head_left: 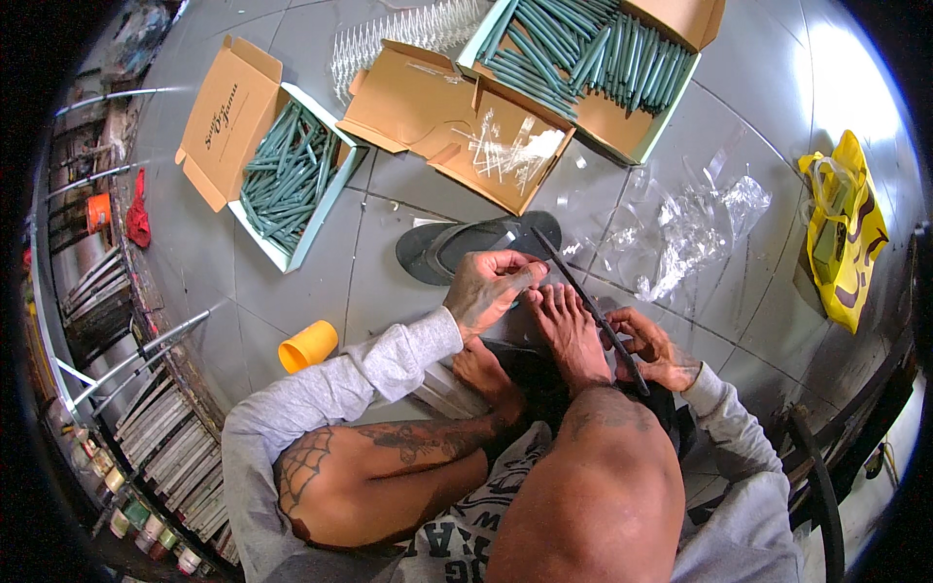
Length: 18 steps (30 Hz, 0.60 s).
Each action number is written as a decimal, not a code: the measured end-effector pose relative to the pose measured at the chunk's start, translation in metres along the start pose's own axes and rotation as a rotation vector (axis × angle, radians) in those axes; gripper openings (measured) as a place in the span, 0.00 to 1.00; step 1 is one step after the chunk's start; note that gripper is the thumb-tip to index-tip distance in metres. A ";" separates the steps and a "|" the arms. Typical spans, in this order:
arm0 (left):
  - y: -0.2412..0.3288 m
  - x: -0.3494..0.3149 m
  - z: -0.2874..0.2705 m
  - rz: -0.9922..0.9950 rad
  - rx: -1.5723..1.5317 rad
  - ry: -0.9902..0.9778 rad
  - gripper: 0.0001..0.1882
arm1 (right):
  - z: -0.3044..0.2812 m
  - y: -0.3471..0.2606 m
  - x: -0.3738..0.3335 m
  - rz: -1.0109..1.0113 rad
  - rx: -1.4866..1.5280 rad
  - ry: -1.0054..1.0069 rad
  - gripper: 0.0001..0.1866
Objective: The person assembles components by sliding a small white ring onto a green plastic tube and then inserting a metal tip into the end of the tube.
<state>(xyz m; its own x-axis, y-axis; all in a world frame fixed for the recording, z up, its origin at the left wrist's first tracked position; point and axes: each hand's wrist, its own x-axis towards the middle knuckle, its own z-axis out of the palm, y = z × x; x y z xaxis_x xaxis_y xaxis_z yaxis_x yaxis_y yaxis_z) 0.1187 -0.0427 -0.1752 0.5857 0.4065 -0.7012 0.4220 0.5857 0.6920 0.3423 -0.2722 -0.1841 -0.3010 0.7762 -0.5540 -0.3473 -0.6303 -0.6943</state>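
Note:
My right hand (653, 352) is closed around a long, thin, dark bar (581, 284), which slants up and left past my bare foot (569, 335). Left of the toes, my left hand (494, 290) has its fingers pinched together. A small pale piece (506, 239) shows just above those fingers, but what they grip is mostly hidden. Behind the left hand lies a black flip-flop (420, 255) on the grey tiles. Dark green, slim sticks fill an open box (290, 260) at the left and a larger open box (639, 148) at the far side.
Between the boxes, an open cardboard box (403, 102) holds thin clear strips. Crumpled clear plastic (671, 243) lies to the right, near a yellow bag (844, 238). An orange cup (309, 347) lies tipped at the left. Clear spiky plastic (374, 44) sits at the back; a rack (155, 340) lines the left.

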 end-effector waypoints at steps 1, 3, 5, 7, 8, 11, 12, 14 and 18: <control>-0.001 0.001 0.000 0.003 0.005 -0.001 0.18 | 0.000 0.000 0.000 0.013 0.029 -0.002 0.40; -0.002 0.001 0.000 0.010 0.014 -0.003 0.18 | -0.001 0.001 -0.001 0.031 0.068 -0.008 0.40; -0.003 0.002 0.000 0.012 0.010 -0.013 0.18 | -0.003 0.005 -0.003 0.040 0.089 -0.014 0.40; -0.004 0.002 0.000 0.012 0.062 -0.021 0.19 | -0.003 0.009 -0.004 0.010 0.123 -0.022 0.40; -0.004 0.002 -0.001 0.011 0.116 -0.022 0.19 | -0.003 0.010 -0.004 -0.005 0.140 -0.027 0.40; -0.010 0.001 0.002 0.044 0.095 0.004 0.19 | -0.001 0.013 -0.009 0.052 0.131 0.038 0.40; -0.012 0.000 0.003 0.061 0.058 0.019 0.20 | -0.001 0.018 -0.010 0.052 0.022 0.103 0.39; -0.011 -0.003 0.002 0.026 0.055 0.014 0.23 | -0.001 0.031 -0.007 0.052 -0.194 0.239 0.38; -0.007 -0.003 0.003 0.092 0.162 0.045 0.23 | 0.001 0.047 0.003 -0.015 -0.871 0.589 0.35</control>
<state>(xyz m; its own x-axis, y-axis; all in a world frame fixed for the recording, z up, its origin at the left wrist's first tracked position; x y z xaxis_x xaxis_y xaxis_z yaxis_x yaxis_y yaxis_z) 0.1161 -0.0500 -0.1780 0.5968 0.4866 -0.6380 0.4757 0.4258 0.7697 0.3242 -0.2999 -0.2183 0.2588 0.8164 -0.5163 0.4817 -0.5724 -0.6636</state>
